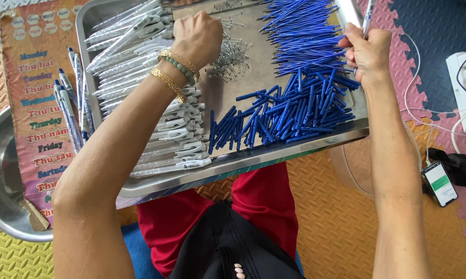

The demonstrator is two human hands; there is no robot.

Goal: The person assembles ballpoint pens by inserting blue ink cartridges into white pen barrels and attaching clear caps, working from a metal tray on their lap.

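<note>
A steel tray rests across my lap. It holds white pen barrels on the left, small metal springs in the middle, blue refills at the back right and short blue pen parts in front. My left hand, with bracelets on the wrist, is closed over the tray near the springs; what it grips is hidden. My right hand is closed around a pen held upright at the tray's right edge.
Assembled pens lie on a coloured chart left of the tray. A steel bowl sits at far left. A phone, white cables and a power strip lie on the foam mat floor at right.
</note>
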